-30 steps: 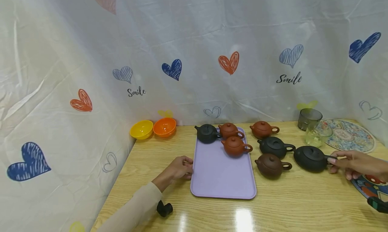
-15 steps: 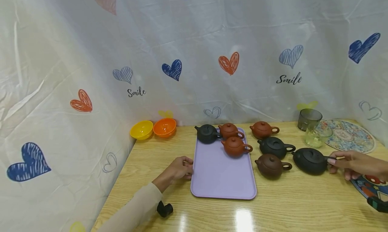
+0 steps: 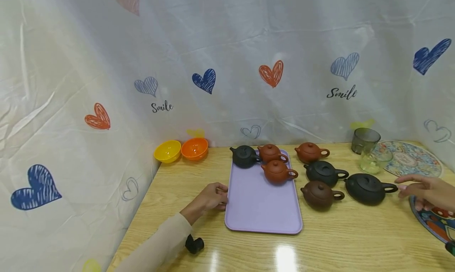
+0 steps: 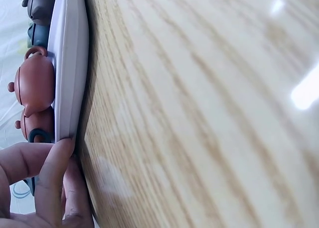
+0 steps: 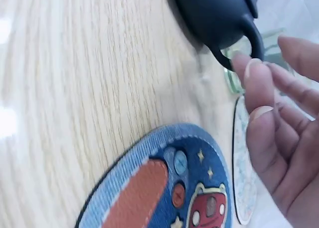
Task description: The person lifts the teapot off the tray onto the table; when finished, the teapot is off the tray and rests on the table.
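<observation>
My left hand [image 3: 210, 197] holds the left edge of a lilac tray [image 3: 263, 212], thumb and fingers at its rim in the left wrist view. At the tray's far end are a black teapot [image 3: 244, 156] and two reddish-brown teapots [image 3: 277, 172], [image 3: 269, 152]. My right hand [image 3: 429, 193] has its fingers loosely extended just right of the handle of a wide black teapot [image 3: 366, 190]. In the right wrist view the fingertips overlap that handle [image 5: 255, 38] without gripping it. Left of this teapot stand a dark brown teapot [image 3: 320, 196], another black teapot [image 3: 322, 173] and a reddish-brown teapot [image 3: 309, 152].
Yellow [image 3: 167, 151] and orange [image 3: 194, 149] bowls sit at the back left. A dark glass [image 3: 365, 139], a pale green glass [image 3: 373, 161] and a patterned round mat [image 3: 419, 161] occupy the back right. A blue mat [image 3: 426, 221] lies below my right hand.
My right hand has let go of the wide black teapot's handle and drawn slightly right, after shifting the teapot a little toward me. My left hand stays at the tray.
</observation>
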### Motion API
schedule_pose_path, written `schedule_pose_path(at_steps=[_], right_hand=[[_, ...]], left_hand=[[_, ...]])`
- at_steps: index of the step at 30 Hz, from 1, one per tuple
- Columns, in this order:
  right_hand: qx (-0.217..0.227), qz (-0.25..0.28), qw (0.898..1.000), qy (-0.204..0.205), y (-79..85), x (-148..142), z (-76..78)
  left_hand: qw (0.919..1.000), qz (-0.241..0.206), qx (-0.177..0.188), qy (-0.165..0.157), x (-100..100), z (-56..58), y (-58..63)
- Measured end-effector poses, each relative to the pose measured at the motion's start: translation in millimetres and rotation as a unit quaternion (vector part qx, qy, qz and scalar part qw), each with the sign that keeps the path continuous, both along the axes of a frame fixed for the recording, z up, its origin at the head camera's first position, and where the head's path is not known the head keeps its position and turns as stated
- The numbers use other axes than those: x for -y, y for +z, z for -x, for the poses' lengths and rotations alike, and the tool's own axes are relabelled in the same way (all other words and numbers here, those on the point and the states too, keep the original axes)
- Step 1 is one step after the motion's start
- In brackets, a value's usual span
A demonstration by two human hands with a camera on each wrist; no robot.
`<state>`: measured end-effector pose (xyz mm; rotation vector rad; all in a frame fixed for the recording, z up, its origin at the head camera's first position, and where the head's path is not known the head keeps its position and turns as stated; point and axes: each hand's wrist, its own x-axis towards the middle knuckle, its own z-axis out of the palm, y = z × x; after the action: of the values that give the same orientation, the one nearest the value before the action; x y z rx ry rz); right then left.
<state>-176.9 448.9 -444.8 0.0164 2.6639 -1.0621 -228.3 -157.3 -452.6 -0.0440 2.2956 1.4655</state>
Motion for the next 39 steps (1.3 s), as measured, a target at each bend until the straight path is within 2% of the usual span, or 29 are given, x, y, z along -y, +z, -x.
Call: schedule_pose_path(at_steps=[3, 5, 8, 9, 11, 16, 19, 22, 24, 27, 31, 39], right_hand=[[-0.06, -0.012, 0.998, -0.032, 1.2, 2, -5.9], [-0.108, 0.004, 0.993, -0.043, 3.4, 5, -9.4], [-0.172, 0.045, 0.984, -0.031, 11.6, 17, -14.0], [-0.179, 0.06, 0.982, -0.023, 16.2, 23, -14.8], [-0.165, 0.084, 0.983, -0.004, 26.8, 36, -15.5], [-0.104, 0.103, 0.989, 0.035, 53.4, 83, -14.3], [-0.102, 0.131, 0.982, 0.086, 62.9, 113, -11.5], [-0.095, 0.167, 0.971, 0.143, 67.7, 144, -5.2], [-0.085, 0.179, 0.967, 0.16, 70.3, 165, 0.5], [-0.058, 0.183, 0.968, 0.162, 73.4, 192, 12.2], [-0.028, 0.171, 0.976, 0.13, 75.1, 220, 30.4], [0.019, 0.129, 0.986, 0.107, 66.7, 248, 58.4]], left_hand=[[1.0, 0.004, 0.0, 0.0, 0, 0.7, 1.7], [1.0, 0.004, -0.003, 0.001, 0, 0.7, 3.3], [1.0, 0.005, -0.007, -0.001, 1, 1.5, 4.4], [1.0, 0.005, -0.008, -0.001, 1, 1.7, 4.9], [1.0, 0.005, -0.005, -0.002, 1, 2.2, 5.4], [1.0, 0.006, 0.0, -0.003, 1, 3.8, 5.3], [1.0, 0.005, -0.001, -0.002, 1, 4.5, 4.9], [1.0, 0.004, -0.002, -0.001, 2, 4.5, 4.5], [1.0, 0.003, -0.002, -0.002, 2, 4.3, 4.5], [1.0, 0.004, 0.001, -0.001, 2, 4.3, 4.4], [1.0, 0.007, 0.005, -0.002, 1, 4.7, 3.5], [1.0, 0.005, 0.006, -0.005, 0, 2.1, 1.1]])
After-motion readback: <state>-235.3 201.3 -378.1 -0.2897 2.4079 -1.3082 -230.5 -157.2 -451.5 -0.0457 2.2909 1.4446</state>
